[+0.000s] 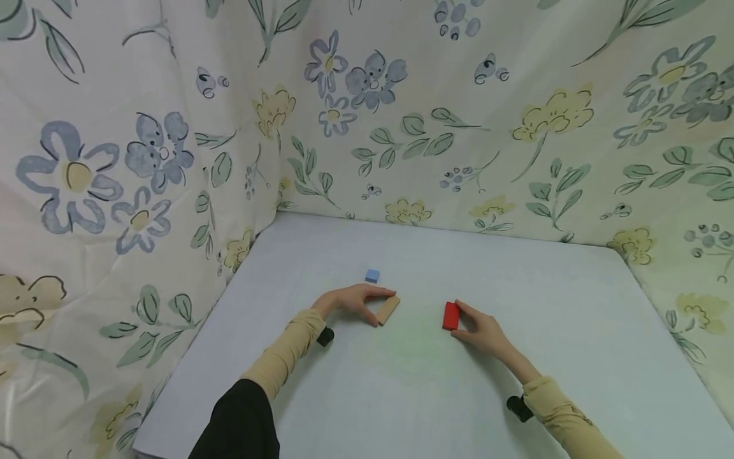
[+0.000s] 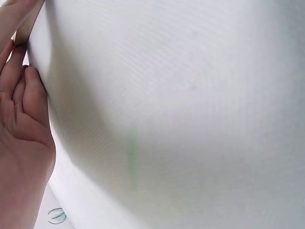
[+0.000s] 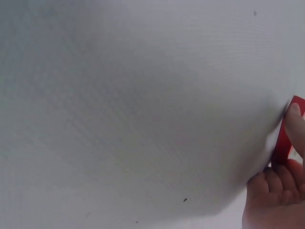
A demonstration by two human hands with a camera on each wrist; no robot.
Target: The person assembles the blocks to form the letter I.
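A plain wooden block [image 1: 388, 310] lies at a slant near the middle of the table. My left hand [image 1: 353, 300] pinches it end to end between thumb and fingers; in the left wrist view only a sliver of the wooden block [image 2: 29, 24] shows past the hand [image 2: 24, 109]. To the right, a red block [image 1: 450, 316] stands lengthwise away from me, its ends between the thumb and fingers of my right hand [image 1: 483, 329]. The right wrist view has the red block [image 3: 284, 143] at its right edge, gripped by the hand [image 3: 279, 191]. Behind my left hand sits a small blue block [image 1: 372, 275].
The white table [image 1: 545, 306] extends around both hands. A flowered curtain [image 1: 436, 146] hangs along its back and sides. Black wrist cameras [image 1: 325, 336] sit under both forearms, and a dark sleeve [image 1: 241, 421] covers the left upper arm.
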